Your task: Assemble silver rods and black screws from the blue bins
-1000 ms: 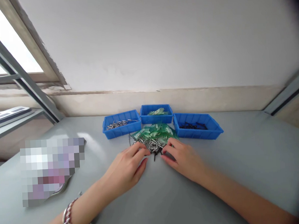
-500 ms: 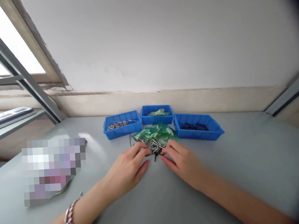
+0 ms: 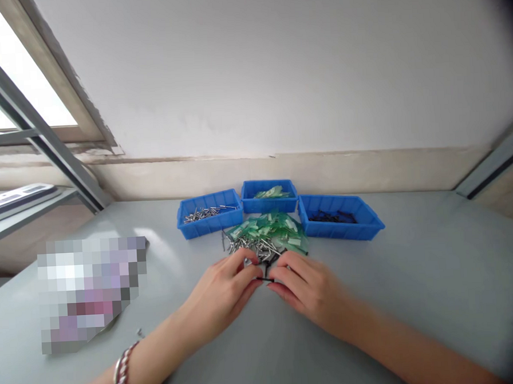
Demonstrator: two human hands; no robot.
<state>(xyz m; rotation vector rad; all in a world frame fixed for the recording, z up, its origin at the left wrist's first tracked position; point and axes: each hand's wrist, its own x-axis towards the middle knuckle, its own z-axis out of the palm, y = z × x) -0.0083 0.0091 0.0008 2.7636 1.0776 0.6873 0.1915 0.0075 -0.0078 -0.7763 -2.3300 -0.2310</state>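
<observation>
On the grey table [image 3: 437, 274], three blue bins are arranged side by side: silver pins [image 3: 201, 215] are contained in the left bin [image 3: 213, 224], pale green packets [image 3: 270, 193] in the middle bin [image 3: 270, 205], black rods [image 3: 326, 217] in the right bin [image 3: 340, 231]. On the near side, the left hand [image 3: 224, 284] and the right hand [image 3: 313, 285] are positioned nearly fingertip to fingertip. Behind them, a green pile [image 3: 264, 225] is fronted by a silver heap [image 3: 254, 245]. Between the hands, one thin dark stick [image 3: 266, 279] is pinched at its left end by the left thumb and fingers, at its right end by the right.
</observation>
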